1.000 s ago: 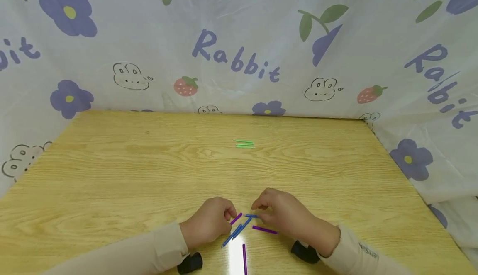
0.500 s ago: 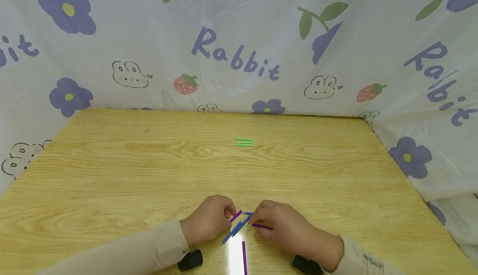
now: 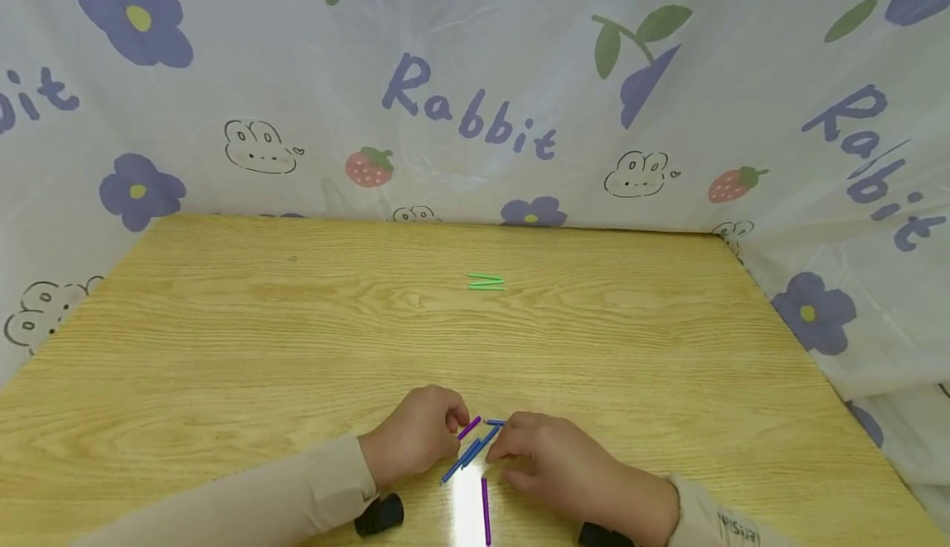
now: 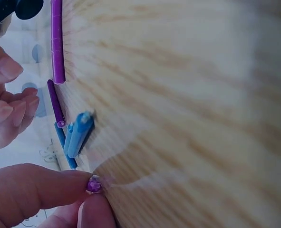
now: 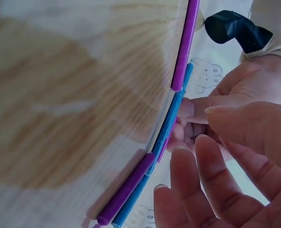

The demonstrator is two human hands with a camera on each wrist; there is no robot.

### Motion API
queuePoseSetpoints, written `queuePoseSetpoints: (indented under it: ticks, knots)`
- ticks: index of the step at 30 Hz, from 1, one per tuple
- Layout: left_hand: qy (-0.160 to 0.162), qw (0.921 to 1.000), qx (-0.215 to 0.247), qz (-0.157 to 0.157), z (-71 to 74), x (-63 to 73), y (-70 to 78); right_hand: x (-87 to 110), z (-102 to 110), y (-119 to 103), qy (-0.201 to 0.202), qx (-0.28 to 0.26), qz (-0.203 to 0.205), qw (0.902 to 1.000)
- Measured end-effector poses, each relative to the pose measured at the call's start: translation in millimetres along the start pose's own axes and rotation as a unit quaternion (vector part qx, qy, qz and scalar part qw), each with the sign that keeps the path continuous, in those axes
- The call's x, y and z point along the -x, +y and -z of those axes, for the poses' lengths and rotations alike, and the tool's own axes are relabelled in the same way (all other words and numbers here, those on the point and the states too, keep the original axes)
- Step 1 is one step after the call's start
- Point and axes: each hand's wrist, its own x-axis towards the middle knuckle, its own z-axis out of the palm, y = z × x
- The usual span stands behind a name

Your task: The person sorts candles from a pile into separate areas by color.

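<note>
My left hand [image 3: 419, 431] pinches a purple stick [image 3: 469, 427] between thumb and forefinger; its end [image 4: 93, 184] shows in the left wrist view. Just right of it, slender blue sticks [image 3: 463, 460] lie slanted and overlapping on the table. Over the table on the right is my right hand [image 3: 557, 460], its fingers loosely bent and apart, holding nothing. Below its fingertips a second purple stick [image 3: 486, 512] points toward me. A third purple stick [image 5: 126, 190] lies by the blue ones in the right wrist view; in the head view the right hand hides it.
Several thin green sticks [image 3: 486, 282] lie farther back on the wooden table [image 3: 297, 341]. A printed sheet [image 3: 475, 52] hangs behind the table and along its sides. Black wrist-worn devices [image 3: 379, 516] sit below both wrists.
My right hand has come down toward me, from the blue stick's far end past the right-hand purple stick, which it now covers. The left hand keeps its pinch almost unmoved.
</note>
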Motion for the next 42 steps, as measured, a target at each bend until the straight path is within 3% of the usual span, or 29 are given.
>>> queuePoseSetpoints:
  ticks: [7, 19, 31, 42]
  knots:
    - [0.012, 0.9998, -0.012, -0.015, 1.3, 0.0, -0.7, -0.9, -3.7, -4.0, -0.028, -0.013, 0.007, 0.9995]
    - [0.013, 0.9997, -0.017, -0.010, 2.2, -0.6, -1.2, -2.0, -13.7, -4.6, 0.000, 0.041, 0.100, 0.9941]
    - [0.013, 0.9995, -0.020, 0.022, 0.0, -1.2, 2.2, -7.8, -12.4, -7.4, -0.028, 0.087, 0.123, 0.9882]
    - [0.007, 0.9997, -0.016, 0.020, 0.6, 0.0, 2.7, -12.7, -10.6, -9.2, -0.052, 0.103, 0.134, 0.9842]
